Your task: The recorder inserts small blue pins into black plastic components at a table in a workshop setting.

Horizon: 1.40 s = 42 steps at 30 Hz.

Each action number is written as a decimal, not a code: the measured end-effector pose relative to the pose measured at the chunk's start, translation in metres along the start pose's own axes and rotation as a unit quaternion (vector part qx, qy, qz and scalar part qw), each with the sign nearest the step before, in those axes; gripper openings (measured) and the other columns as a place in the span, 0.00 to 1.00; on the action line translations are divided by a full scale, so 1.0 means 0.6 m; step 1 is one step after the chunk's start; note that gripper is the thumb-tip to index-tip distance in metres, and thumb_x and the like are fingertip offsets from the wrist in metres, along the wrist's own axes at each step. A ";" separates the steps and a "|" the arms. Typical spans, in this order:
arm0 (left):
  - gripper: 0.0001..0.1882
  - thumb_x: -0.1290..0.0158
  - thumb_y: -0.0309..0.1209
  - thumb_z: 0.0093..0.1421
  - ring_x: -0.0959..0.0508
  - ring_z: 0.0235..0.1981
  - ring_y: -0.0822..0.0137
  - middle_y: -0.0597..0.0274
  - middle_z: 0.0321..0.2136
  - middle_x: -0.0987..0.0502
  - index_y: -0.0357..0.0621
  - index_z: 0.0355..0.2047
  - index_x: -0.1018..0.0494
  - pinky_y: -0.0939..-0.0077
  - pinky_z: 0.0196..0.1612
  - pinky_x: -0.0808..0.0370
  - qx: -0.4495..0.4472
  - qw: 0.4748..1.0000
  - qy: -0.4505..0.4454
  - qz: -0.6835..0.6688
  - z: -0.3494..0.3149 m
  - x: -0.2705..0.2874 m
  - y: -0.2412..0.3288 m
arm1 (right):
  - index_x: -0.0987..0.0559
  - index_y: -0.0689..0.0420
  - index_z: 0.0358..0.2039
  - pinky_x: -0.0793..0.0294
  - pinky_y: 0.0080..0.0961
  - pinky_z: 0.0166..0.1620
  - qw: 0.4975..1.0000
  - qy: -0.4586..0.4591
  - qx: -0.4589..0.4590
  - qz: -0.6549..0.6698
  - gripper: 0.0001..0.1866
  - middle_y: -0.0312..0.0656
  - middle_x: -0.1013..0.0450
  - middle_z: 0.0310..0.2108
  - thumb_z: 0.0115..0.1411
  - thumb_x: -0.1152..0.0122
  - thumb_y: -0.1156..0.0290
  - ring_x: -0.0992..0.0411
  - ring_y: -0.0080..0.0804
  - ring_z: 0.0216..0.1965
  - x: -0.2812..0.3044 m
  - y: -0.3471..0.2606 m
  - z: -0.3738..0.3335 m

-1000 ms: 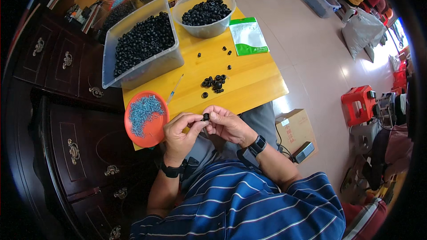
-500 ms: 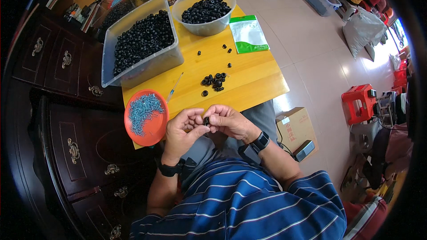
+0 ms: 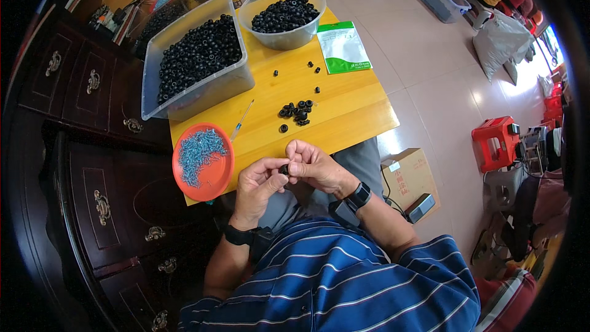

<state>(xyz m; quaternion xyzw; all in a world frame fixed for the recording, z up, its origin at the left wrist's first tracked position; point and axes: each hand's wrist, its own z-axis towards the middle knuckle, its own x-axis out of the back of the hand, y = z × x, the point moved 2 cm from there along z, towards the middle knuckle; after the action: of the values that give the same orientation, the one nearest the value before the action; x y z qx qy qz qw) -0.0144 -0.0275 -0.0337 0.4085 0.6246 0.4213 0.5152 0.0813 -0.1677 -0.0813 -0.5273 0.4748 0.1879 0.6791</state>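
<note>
At the table's near edge, both hands meet over my lap around a small round black plastic part (image 3: 284,170). The fingers and thumb of my left hand (image 3: 255,185) are closed on it from the left. My right hand (image 3: 314,169) pinches it from the other side, and the fingers partly cover it. Just left of my hands is an orange plate (image 3: 216,183) holding many small bluish metal screws (image 3: 200,152). Beyond it lies a thin screwdriver (image 3: 243,120) with a light handle. A small cluster of black parts (image 3: 300,110) sits ahead of my hands.
On the yellow table (image 3: 353,114) stand a rectangular plastic bin (image 3: 206,99) and a round tub (image 3: 295,39), both full of black parts. A green-and-white packet (image 3: 344,49) lies at the right edge. Dark drawers (image 3: 98,166) flank the left; a cardboard box (image 3: 410,175) stands right.
My left hand has shifted slightly, and its index finger now reaches over the top of the black part. My right hand has tilted a little; both still hold the part.
</note>
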 end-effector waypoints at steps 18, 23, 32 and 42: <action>0.13 0.38 0.23 0.62 0.25 0.32 0.79 0.68 0.31 0.25 0.35 0.46 0.26 0.85 0.38 0.26 -0.039 0.999 -0.009 0.013 -0.028 -0.014 0.016 | 0.28 0.54 0.34 0.26 0.13 0.35 0.998 -0.043 -0.032 -0.041 0.12 0.31 0.25 0.29 0.62 0.30 0.69 0.27 0.16 0.30 -0.022 -0.010 -0.004; 0.14 0.35 0.23 0.59 0.28 0.33 0.80 0.71 0.31 0.27 0.35 0.44 0.24 0.88 0.38 0.31 -0.020 0.999 0.003 0.046 -0.038 0.007 0.006 | 0.28 0.55 0.35 0.30 0.12 0.34 0.991 -0.027 -0.065 -0.111 0.11 0.28 0.26 0.28 0.63 0.32 0.73 0.30 0.13 0.29 -0.036 -0.015 -0.004; 0.18 0.35 0.31 0.57 0.25 0.24 0.65 0.59 0.26 0.26 0.40 0.48 0.21 0.73 0.31 0.28 -0.158 0.901 -0.057 0.401 -0.037 -0.019 0.062 | 0.31 0.55 0.41 0.27 0.13 0.38 0.982 -0.109 -0.114 -0.107 0.15 0.35 0.21 0.33 0.61 0.33 0.79 0.24 0.17 0.34 -0.022 -0.022 0.000; 0.16 0.37 0.33 0.60 0.24 0.26 0.61 0.56 0.27 0.25 0.37 0.46 0.23 0.71 0.31 0.27 -0.200 0.898 -0.005 0.393 -0.034 -0.027 0.070 | 0.29 0.53 0.39 0.26 0.15 0.34 0.997 -0.054 -0.041 -0.028 0.16 0.34 0.22 0.32 0.59 0.28 0.71 0.26 0.18 0.30 -0.026 -0.002 0.000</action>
<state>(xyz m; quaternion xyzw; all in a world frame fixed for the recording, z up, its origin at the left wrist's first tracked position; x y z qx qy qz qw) -0.0288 -0.0319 0.0131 0.5115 0.3133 0.7034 0.3814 0.0744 -0.1643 -0.0675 -0.5566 0.4148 0.2160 0.6866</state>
